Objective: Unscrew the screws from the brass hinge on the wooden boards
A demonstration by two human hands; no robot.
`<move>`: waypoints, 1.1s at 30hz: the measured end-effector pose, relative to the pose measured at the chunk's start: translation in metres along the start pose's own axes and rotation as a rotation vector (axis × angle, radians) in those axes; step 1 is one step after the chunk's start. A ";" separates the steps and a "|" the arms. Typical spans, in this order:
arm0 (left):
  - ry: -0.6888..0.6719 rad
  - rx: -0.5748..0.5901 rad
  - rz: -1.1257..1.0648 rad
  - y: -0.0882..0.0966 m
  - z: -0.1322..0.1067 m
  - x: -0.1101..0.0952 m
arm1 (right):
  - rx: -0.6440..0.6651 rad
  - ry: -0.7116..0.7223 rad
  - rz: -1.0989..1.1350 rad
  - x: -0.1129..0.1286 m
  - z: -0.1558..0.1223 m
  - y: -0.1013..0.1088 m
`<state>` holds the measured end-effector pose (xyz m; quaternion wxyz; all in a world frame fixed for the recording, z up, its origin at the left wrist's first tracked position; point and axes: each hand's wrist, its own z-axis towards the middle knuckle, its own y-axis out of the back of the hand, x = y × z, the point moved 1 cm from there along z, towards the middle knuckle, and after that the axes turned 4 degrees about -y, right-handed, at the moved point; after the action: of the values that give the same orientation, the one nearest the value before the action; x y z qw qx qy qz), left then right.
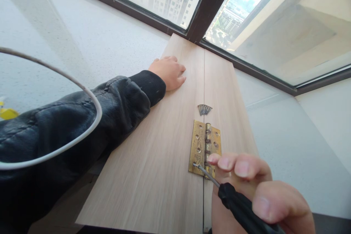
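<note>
A brass hinge (197, 142) lies unfolded across the seam between two pale wooden boards (153, 146), one leaf on each side. In my right hand (274, 193) is a screwdriver (238, 204) with a black handle. Its tip meets the lowest hole of the hinge's left leaf, where a screw head seems to sit. My right fingers partly cover the lower part of the right leaf. Farther up, my left hand (168, 73) lies on the left board near its outer edge, fingers spread and holding nothing. Several loose screws (204, 109) lie in a fan just above the hinge.
The boards rest on a white speckled ledge (82, 44), their far ends at a dark window frame (189, 36). A pale cable (97, 109) loops in front of my left sleeve. Something yellow (8, 113) shows at the left edge.
</note>
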<state>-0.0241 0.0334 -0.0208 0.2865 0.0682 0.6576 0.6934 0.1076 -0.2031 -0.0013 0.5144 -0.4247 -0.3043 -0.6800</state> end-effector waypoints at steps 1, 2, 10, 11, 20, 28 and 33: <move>0.001 0.002 -0.001 0.000 0.000 0.000 | -0.020 0.036 -0.056 -0.001 -0.001 0.000; 0.001 0.003 -0.001 0.000 0.000 0.000 | -0.048 0.065 -0.101 -0.002 -0.001 -0.001; -0.010 -0.016 -0.002 0.000 0.000 0.000 | -0.146 0.057 0.019 -0.005 0.013 -0.005; -0.006 -0.015 0.000 0.000 0.000 -0.001 | -0.125 0.050 0.057 -0.005 0.016 -0.007; -0.005 -0.014 -0.006 0.001 -0.002 -0.002 | -0.092 -0.127 0.159 0.006 0.014 -0.020; -0.006 -0.012 -0.004 0.000 -0.001 -0.001 | -0.230 0.160 -0.001 -0.014 0.011 -0.002; -0.011 -0.014 -0.005 0.001 -0.001 -0.001 | -0.196 0.075 0.041 -0.010 0.017 0.004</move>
<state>-0.0242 0.0322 -0.0202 0.2923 0.0680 0.6514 0.6968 0.1173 -0.1861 -0.0023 0.4952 -0.4534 -0.2079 -0.7113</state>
